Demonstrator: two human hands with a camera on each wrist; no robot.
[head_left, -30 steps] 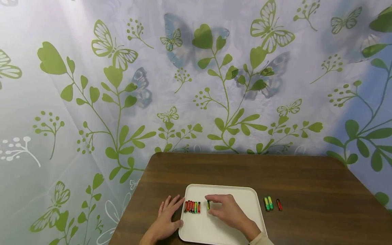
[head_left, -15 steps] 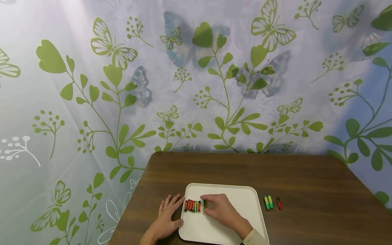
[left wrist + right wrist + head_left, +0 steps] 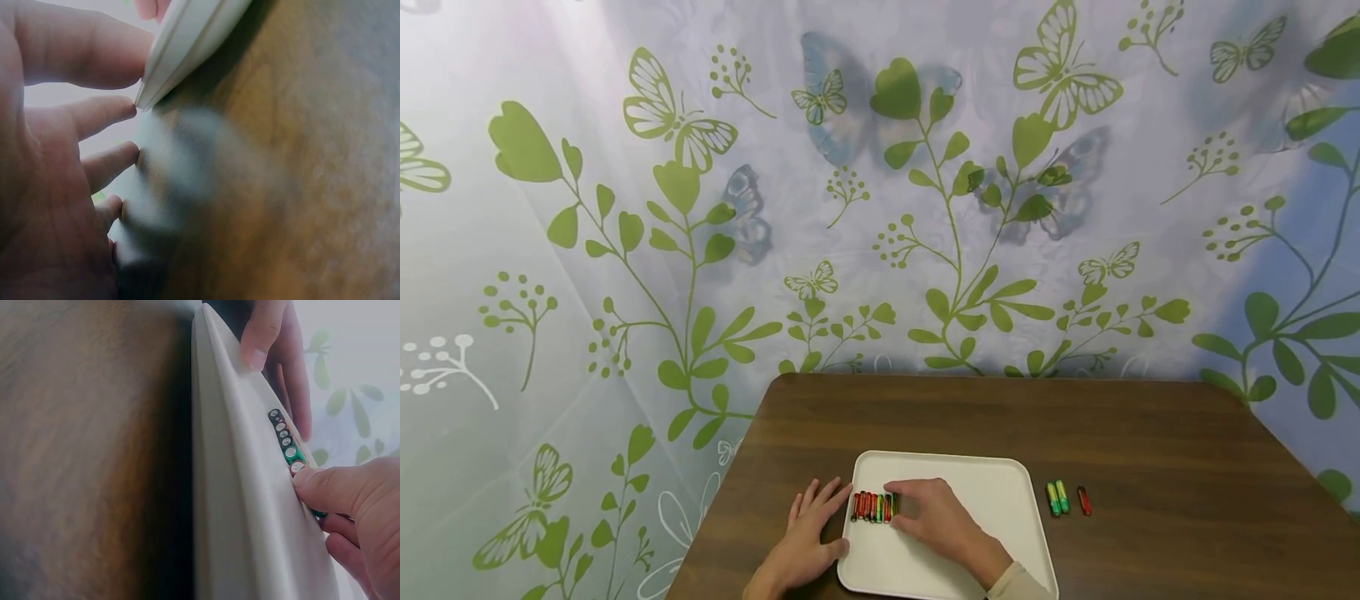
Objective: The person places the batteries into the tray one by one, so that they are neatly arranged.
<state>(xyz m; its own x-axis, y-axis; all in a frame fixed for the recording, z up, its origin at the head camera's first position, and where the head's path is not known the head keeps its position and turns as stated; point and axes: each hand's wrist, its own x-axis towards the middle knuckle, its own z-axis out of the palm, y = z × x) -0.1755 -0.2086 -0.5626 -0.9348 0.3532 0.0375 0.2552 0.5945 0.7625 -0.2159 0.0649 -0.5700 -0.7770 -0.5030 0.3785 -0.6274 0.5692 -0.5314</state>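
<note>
My right hand (image 3: 943,525) pinches a yellow-green battery (image 3: 895,506) between thumb and fingers, at the right end of a row of batteries (image 3: 867,507). Red ones with dark ends and a green one make up that row, lying side by side at the left of the white tray (image 3: 985,475). In the right wrist view the thumb covers most of the held battery; the row's round ends (image 3: 286,442) face the camera. My left hand (image 3: 805,537) lies at the tray's left edge with fingers spread, thumb and fingertips touching the rim (image 3: 187,50).
On the brown wooden table (image 3: 1150,433), right of the tray, lie two green-yellow batteries (image 3: 1057,497) together. A single red battery (image 3: 1084,501) lies beside them. A curtain (image 3: 880,208) printed with leaves and butterflies hangs behind the table.
My right hand has moved left across the tray with the yellow-green battery, bringing it up against the row. My left hand stays at the tray's edge.
</note>
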